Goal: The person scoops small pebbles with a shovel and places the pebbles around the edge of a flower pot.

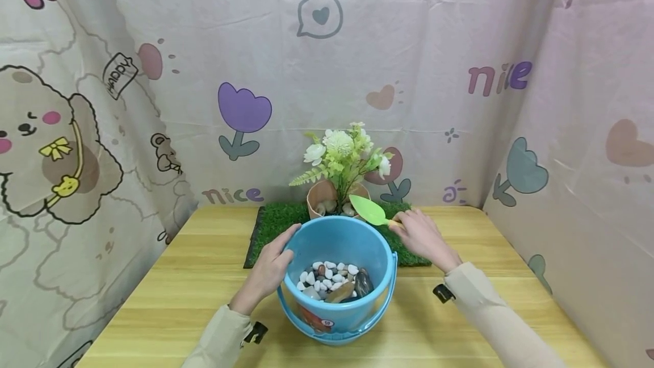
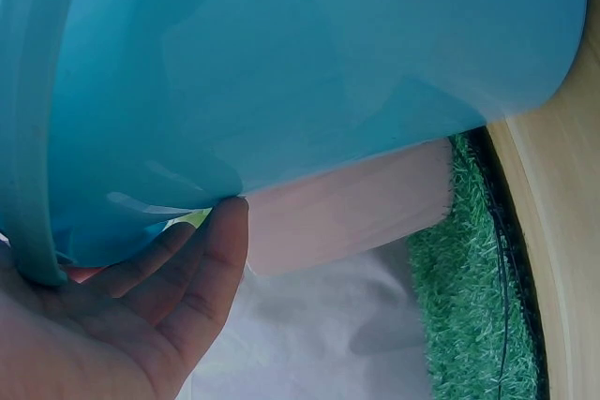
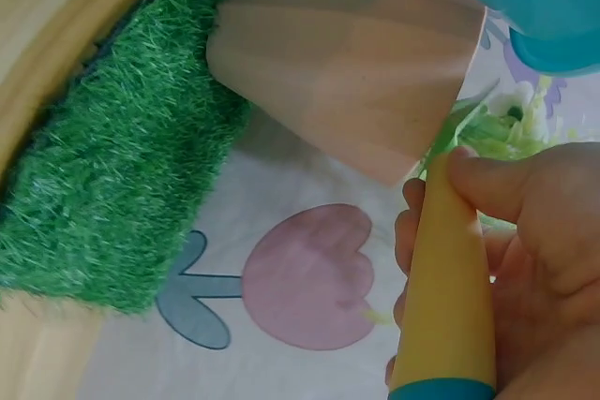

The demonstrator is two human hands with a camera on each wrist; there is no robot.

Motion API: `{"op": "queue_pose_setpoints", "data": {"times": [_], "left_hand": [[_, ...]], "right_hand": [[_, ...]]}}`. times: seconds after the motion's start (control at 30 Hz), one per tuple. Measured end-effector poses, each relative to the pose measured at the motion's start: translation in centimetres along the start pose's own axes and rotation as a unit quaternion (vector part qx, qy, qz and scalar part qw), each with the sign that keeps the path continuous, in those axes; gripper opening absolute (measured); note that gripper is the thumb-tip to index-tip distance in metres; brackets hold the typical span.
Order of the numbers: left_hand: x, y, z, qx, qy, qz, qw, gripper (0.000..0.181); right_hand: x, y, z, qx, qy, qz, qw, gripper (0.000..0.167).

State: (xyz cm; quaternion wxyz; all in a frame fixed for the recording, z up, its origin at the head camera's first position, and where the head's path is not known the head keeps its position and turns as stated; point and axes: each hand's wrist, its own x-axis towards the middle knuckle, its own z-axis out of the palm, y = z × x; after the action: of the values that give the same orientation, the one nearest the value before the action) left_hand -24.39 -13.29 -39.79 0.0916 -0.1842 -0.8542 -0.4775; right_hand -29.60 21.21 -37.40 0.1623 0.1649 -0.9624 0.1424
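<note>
A blue plastic bucket (image 1: 327,230) stands on the table with white pebbles (image 1: 327,274) and larger brown and dark stones (image 1: 363,283) inside. My left hand (image 1: 267,268) grips its left rim, thumb at the edge; the left wrist view shows its fingers (image 2: 220,250) against the outer wall. In my right hand (image 1: 419,233) is a toy trowel with a green blade (image 1: 369,210) and a yellow handle (image 3: 445,297). The blade is above the bucket's far right rim, in front of a terracotta-coloured pot (image 1: 319,195) holding white flowers (image 1: 338,143). The bucket partly hides the pot.
Beneath the pot, a mat of artificial grass (image 1: 281,223) lies on the wooden table (image 1: 204,277). The bucket's handle (image 1: 352,334) hangs down at its near side. Printed cloth (image 1: 327,72) encloses the table at the back and sides.
</note>
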Motion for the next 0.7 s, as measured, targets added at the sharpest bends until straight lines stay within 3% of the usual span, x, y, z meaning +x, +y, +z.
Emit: {"op": "queue_pose_setpoints", "data": {"times": [0.47, 0.7], "left_hand": [[-0.1, 0.1, 0.0, -0.007, -0.001, 0.003, 1.0000, 0.061], [-0.1, 0.0, -0.1, -0.006, -0.001, 0.006, 1.0000, 0.061]], "right_hand": [[-1.8, 1.7, 0.9, 0.048, -0.029, 0.040, 0.9976, 0.020], [-2.6, 2.7, 1.2, 0.068, -0.070, 0.070, 0.9927, 0.021]]}}
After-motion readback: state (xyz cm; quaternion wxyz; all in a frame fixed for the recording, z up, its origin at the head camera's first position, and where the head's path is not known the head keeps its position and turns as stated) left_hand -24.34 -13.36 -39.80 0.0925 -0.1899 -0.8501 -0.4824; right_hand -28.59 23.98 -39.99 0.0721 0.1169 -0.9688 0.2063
